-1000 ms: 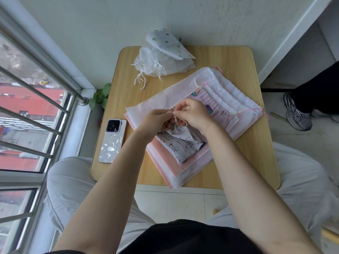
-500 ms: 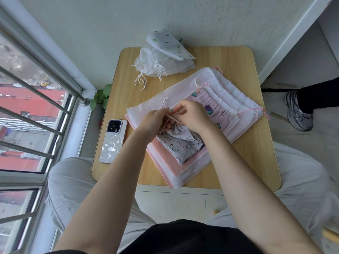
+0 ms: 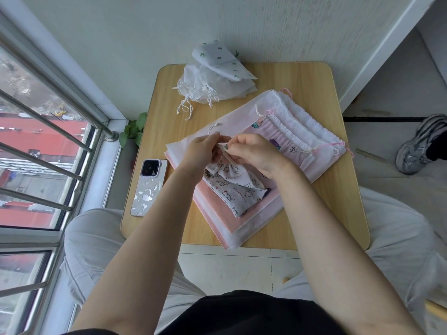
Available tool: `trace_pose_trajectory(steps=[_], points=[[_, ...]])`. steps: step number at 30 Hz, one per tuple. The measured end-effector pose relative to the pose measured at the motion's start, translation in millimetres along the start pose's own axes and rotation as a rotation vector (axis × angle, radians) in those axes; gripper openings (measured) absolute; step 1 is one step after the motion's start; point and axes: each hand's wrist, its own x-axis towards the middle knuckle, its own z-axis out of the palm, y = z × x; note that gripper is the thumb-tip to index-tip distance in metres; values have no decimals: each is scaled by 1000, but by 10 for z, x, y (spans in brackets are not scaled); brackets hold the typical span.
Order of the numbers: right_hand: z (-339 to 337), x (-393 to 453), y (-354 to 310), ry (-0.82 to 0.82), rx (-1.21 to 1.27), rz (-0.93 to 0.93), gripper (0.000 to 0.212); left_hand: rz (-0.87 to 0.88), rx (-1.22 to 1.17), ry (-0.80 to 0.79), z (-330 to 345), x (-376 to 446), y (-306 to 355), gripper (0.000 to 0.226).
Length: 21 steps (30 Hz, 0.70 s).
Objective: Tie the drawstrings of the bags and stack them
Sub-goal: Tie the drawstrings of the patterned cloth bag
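Observation:
A small grey cat-print bag lies on top of a stack of pink and white drawstring bags in the middle of the wooden table. My left hand pinches the bag's white drawstring, whose end loops up above my fingers. My right hand pinches the cord at the bag's gathered mouth, close against the left hand. A loose pile of white bags, one with green print, sits at the table's back.
A phone lies face down at the table's left edge. A window with metal bars runs along the left. A small green plant sits by the sill. Another person's shoe is at the right.
My hands stayed together at the bag's mouth. The drawstring's end has been pulled up and to the left, and now loops above my left fingers.

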Motion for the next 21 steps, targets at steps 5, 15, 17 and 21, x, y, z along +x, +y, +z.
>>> trace_pose_trajectory(steps=[5, 15, 17, 21], points=[[15, -44, -35, 11, -167, -7, 13, 28, -7, 17, 22, -33, 17, 36], [135, 25, 96, 185, -343, -16, 13, 44, -23, 63, 29, -110, -88, 36], [159, 43, 148, 205, -361, -11, 16, 45, -29, 60, 44, -119, -121, 38], [175, 84, 222, 204, -400, -21, 13, 29, -99, 57, 82, -138, -169, 40]])
